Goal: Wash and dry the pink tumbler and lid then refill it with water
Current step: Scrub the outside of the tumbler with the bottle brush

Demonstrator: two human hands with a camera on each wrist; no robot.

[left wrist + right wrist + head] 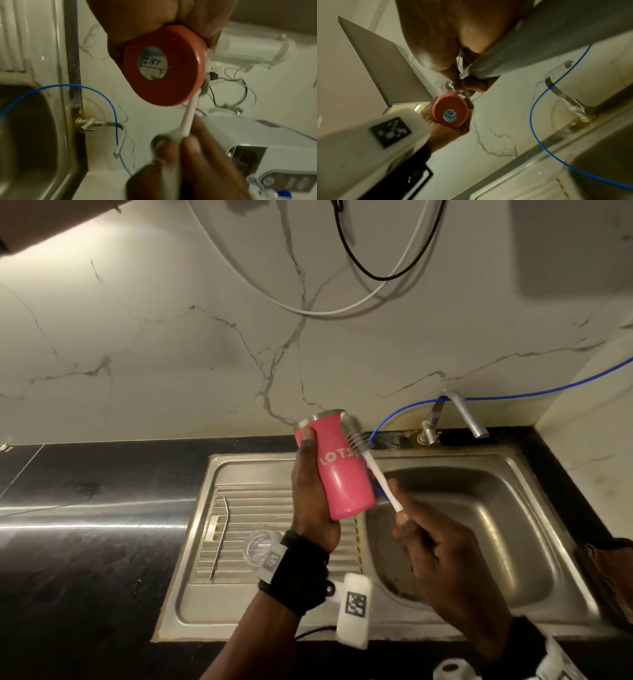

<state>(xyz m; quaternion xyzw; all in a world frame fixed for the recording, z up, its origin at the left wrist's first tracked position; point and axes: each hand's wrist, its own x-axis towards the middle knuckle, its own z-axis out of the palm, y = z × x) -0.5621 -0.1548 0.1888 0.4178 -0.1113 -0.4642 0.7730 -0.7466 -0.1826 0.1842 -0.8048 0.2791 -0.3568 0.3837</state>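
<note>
The washing looks to be in its middle: the left hand (310, 501) is wrapped round the pink tumbler (337, 470), holding it tilted in the air above the ridge between the sink's (534, 607) drainboard and basin, open mouth toward the back wall. The right hand (442, 559) pinches the white handle of a bottle brush (368, 462), whose bristle head lies against the tumbler's outer wall just below the steel rim, so I judge the scrubbing is under way on the outside; whether the inside is done I cannot tell. The clear lid (262, 547) lies on the drainboard near its front edge, partly behind the left wrist, and a bent metal straw (219, 537) lies along the ribs toward the drainboard's left edge; neither is being handled. The tap (462, 414) at the sink's back edge shows no running water, so rinsing, drying, the lid and the refill all seem still ahead. For room, the basin beneath and to the right is open, and the tap spout stands well apart from the brush. A thin blue tube (394, 414) loops down just behind the tumbler, the one thing a wide brush stroke might catch.
</note>
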